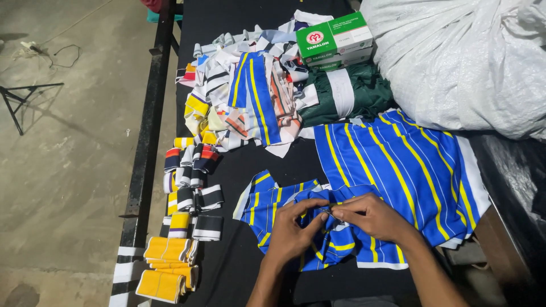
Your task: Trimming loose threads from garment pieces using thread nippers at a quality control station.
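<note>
A blue garment piece with yellow and white stripes [409,170] lies spread on the black table [239,267], its near edge bunched up. My left hand [293,230] and my right hand [372,216] meet over that bunched edge. Both pinch the fabric between thumb and fingers around a small point at the middle. A smaller blue striped piece [264,204] sits under my left hand's fingers.
A heap of mixed striped fabric strips [244,96] lies at the back. Folded rib bands [190,182] and yellow bands [168,267] line the left edge. Two green-and-white boxes [333,40], dark green cloth [355,94] and a big white sack [460,62] sit at the back right.
</note>
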